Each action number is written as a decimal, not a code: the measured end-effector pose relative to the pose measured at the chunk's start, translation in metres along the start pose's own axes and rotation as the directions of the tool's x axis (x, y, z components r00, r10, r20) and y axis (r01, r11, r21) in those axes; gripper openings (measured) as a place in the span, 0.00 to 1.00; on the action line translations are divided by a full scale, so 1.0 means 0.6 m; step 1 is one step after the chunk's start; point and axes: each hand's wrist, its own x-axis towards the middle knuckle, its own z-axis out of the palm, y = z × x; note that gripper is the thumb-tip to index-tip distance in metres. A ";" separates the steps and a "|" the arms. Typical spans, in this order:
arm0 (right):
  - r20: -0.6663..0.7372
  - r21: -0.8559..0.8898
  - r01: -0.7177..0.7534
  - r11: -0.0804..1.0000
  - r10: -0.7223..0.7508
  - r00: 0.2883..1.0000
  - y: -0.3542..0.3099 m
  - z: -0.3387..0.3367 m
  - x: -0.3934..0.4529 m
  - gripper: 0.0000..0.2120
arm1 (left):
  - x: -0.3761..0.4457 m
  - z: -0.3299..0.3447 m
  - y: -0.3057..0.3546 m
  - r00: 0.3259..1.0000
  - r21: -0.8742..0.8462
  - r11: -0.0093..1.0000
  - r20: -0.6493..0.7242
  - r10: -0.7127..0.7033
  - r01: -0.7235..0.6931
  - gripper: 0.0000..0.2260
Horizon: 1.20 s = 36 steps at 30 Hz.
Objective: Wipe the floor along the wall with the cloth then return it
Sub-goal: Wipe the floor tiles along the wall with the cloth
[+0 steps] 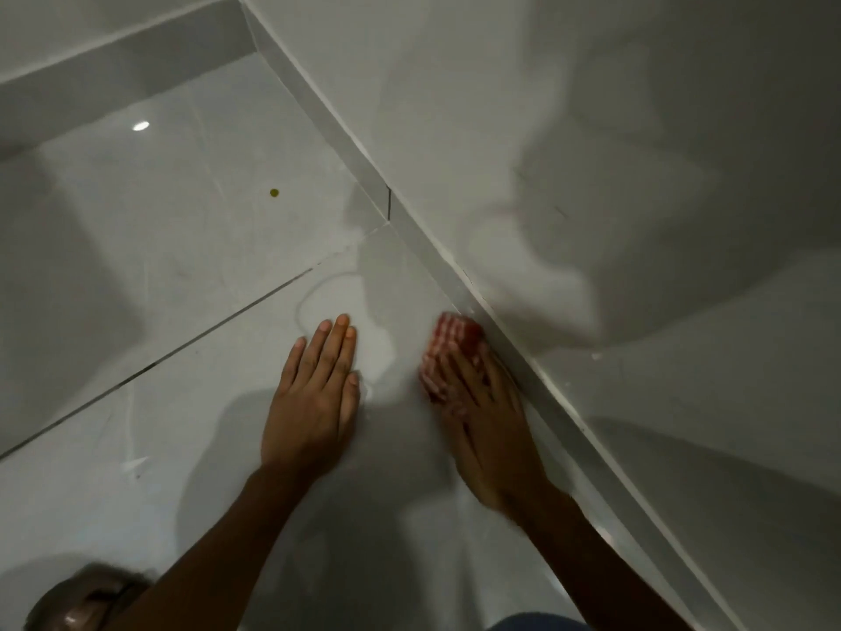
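A red-and-white checked cloth (448, 346) lies bunched on the glossy grey tiled floor (205, 220), right against the skirting board (409, 230) of the white wall (591, 152). My right hand (482, 416) presses flat on the cloth, its fingers covering the cloth's near half; the hand is motion-blurred. My left hand (316, 393) rests palm down on the bare tile to the left of the cloth, fingers together, holding nothing. A faint wet streak curves on the tile just beyond my left fingertips.
A small dark yellowish speck (274, 192) sits on the tile farther out. A second skirting runs along the far wall, meeting this one at the corner at top. A dark rounded object (86, 598) is at the bottom left. Grout lines cross the floor.
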 end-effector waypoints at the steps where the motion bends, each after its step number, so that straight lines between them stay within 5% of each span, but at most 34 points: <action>1: 0.021 -0.007 -0.003 1.000 0.003 1.000 0.010 0.001 -0.026 0.29 | -0.001 0.001 -0.001 1.000 0.000 1.000 -0.010 0.008 -0.008 0.26; 8: 0.026 -0.095 0.055 0.994 -0.053 0.998 0.001 -0.003 0.023 0.31 | -0.006 0.006 -0.006 0.994 -0.027 0.998 -0.097 0.045 -0.048 0.25; 17: 0.043 -0.290 0.134 0.948 -0.127 0.991 -0.036 -0.024 0.134 0.30 | -0.005 0.012 -0.012 0.999 -0.072 0.997 -0.040 -0.007 0.004 0.27; 26: 0.026 -0.160 -0.102 0.982 0.108 0.994 -0.012 0.001 -0.037 0.35 | -0.004 0.006 -0.007 0.999 -0.074 0.997 -0.026 -0.023 0.021 0.27; 36: 0.029 -0.069 0.047 0.997 -0.045 0.999 -0.055 -0.006 0.145 0.32 | -0.004 0.002 -0.006 1.000 -0.066 0.998 -0.024 -0.003 0.002 0.27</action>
